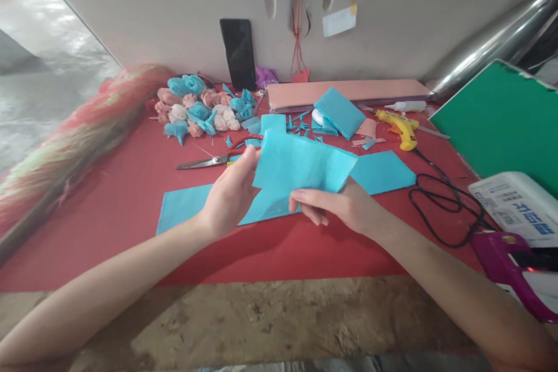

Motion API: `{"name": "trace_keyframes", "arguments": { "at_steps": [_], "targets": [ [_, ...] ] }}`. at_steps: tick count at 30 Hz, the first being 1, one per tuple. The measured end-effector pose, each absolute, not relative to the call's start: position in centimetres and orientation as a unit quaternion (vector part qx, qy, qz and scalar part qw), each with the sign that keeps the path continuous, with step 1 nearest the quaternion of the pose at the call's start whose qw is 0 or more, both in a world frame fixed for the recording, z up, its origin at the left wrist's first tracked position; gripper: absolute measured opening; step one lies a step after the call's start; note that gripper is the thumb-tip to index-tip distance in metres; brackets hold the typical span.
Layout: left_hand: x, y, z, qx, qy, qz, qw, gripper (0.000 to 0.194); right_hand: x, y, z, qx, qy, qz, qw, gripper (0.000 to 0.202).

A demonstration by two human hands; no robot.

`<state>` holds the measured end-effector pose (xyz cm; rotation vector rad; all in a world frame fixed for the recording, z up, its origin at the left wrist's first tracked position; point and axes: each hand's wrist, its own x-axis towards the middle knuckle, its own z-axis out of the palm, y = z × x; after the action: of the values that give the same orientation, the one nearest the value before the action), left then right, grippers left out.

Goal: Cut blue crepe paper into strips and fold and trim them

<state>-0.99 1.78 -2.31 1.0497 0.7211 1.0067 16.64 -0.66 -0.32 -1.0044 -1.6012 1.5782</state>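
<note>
A light blue sheet of paper (305, 160) is held up between my hands over the red table covering. My left hand (231, 195) grips its left edge, the thumb pointing up. My right hand (329, 203) pinches the lower right part, thumb in front and some fingers behind or below. Under the hands lies a long blue strip (183, 203), partly covered by them. Scissors with red handles (203, 163) rest just beyond my left hand, their handles partly hidden. Another blue folded piece (383, 171) lies to the right of the held sheet.
Blue, pink and white paper flowers (200, 107) are piled at the back left beside a standing phone (239, 53). A yellow glue gun (401, 128) with a black cord lies right, near a green board (501, 122). Folded blue paper (340, 111) and scraps lie behind the hands.
</note>
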Motion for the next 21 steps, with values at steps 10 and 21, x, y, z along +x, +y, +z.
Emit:
{"name": "trace_keyframes", "arguments": {
  "at_steps": [10, 21],
  "targets": [
    [-1.3, 2.0, -1.6, 0.626, 0.329, 0.422, 0.567, 0.026, 16.8, -0.2, -0.6, -0.423, -0.573, 0.582, 0.392, 0.029],
    [-1.6, 2.1, -1.9, 0.578, 0.360, 0.451, 0.577, 0.027, 18.7, -3.4, 0.9, -0.495, -0.498, 0.418, 0.577, 0.026]
  ]
}}
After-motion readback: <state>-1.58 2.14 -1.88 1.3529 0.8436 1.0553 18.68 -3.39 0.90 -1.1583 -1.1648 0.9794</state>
